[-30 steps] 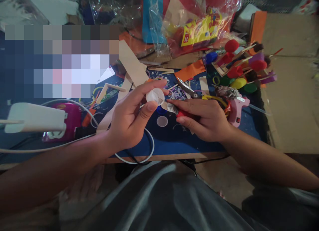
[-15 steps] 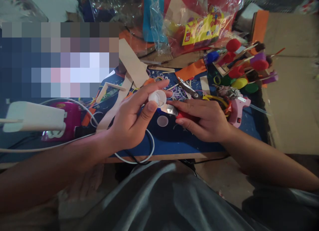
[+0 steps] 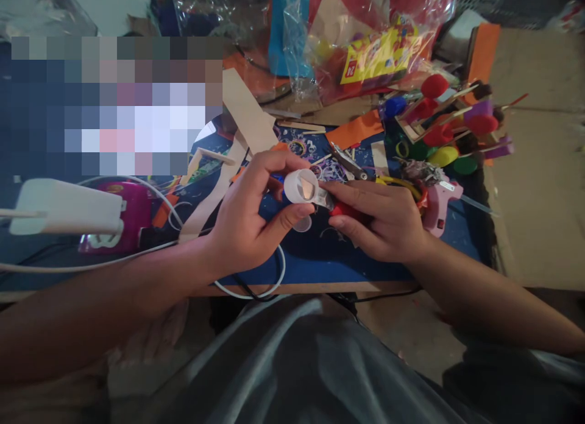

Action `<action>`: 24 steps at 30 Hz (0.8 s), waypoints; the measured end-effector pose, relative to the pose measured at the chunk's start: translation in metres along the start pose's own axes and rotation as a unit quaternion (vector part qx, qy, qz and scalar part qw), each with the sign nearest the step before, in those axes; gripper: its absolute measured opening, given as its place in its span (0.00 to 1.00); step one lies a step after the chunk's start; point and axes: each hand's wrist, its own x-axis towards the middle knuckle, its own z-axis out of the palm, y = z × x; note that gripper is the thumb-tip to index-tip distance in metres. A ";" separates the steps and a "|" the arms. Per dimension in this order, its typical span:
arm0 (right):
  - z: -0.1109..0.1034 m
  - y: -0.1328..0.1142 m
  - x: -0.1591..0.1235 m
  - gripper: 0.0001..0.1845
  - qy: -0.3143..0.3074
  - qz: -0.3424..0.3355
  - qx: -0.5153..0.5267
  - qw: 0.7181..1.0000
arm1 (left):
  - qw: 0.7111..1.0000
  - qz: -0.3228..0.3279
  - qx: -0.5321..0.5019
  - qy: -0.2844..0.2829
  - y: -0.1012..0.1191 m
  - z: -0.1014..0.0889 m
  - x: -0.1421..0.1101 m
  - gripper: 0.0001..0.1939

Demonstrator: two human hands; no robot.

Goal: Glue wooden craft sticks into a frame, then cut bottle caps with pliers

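A small white plastic cap (image 3: 296,191) is pinched between the thumb and fingers of my left hand (image 3: 249,220), its round opening tilted up toward me. My right hand (image 3: 386,223) is closed around the red handle of a knife (image 3: 343,212). The short shiny blade reaches leftward to the cap, and a bright piece of it seems to show inside the opening; the exact contact is hard to make out. Beneath the cap, a pale round disc (image 3: 302,225) lies on the blue tabletop (image 3: 320,259), partly covered by it.
Pliers (image 3: 350,162) with yellow handles lie behind my hands among purple shavings. A pink glue gun (image 3: 441,204) and a pile of coloured caps on sticks (image 3: 439,131) are at the right. White cables (image 3: 283,272) and a white charger (image 3: 68,208) lie left.
The cap has turned and moved slightly right and down, over the disc on the table. My left fingers have curled behind it. The right hand has barely moved, still holding the knife.
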 end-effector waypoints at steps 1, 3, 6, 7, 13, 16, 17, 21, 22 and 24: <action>0.000 0.000 0.000 0.24 0.000 -0.001 -0.001 1.000 | 1.000 -0.007 0.009 0.008 0.000 0.001 0.000 0.23; -0.001 -0.001 0.001 0.25 -0.003 -0.001 -0.003 1.000 | 0.999 -0.027 0.011 0.022 0.002 0.001 -0.001 0.22; -0.002 -0.003 0.002 0.25 -0.008 0.000 -0.007 1.000 | 0.999 -0.028 -0.012 0.037 0.004 0.001 -0.001 0.24; -0.002 -0.003 0.002 0.25 -0.009 -0.001 -0.008 1.000 | 0.999 -0.027 -0.021 0.037 0.004 0.001 -0.001 0.24; -0.003 -0.002 0.002 0.26 -0.015 0.001 0.000 1.000 | 0.998 -0.018 -0.046 0.027 0.000 0.000 0.000 0.23; -0.002 -0.001 0.002 0.25 -0.013 -0.003 0.000 1.000 | 0.999 -0.013 -0.037 0.020 0.005 -0.002 0.002 0.22; -0.002 -0.001 0.002 0.25 -0.013 -0.003 0.000 1.000 | 0.999 -0.022 -0.030 0.015 0.008 -0.003 0.003 0.21; -0.002 0.000 0.001 0.24 -0.010 -0.005 -0.006 1.000 | 0.998 -0.063 0.009 -0.022 0.014 -0.007 0.005 0.19; -0.001 -0.001 0.001 0.24 -0.008 -0.006 -0.009 1.000 | 0.998 -0.057 0.010 -0.023 0.015 -0.007 0.006 0.19; -0.001 -0.001 0.001 0.24 -0.007 -0.006 -0.018 1.000 | 0.999 -0.040 0.000 -0.018 0.013 -0.007 0.006 0.20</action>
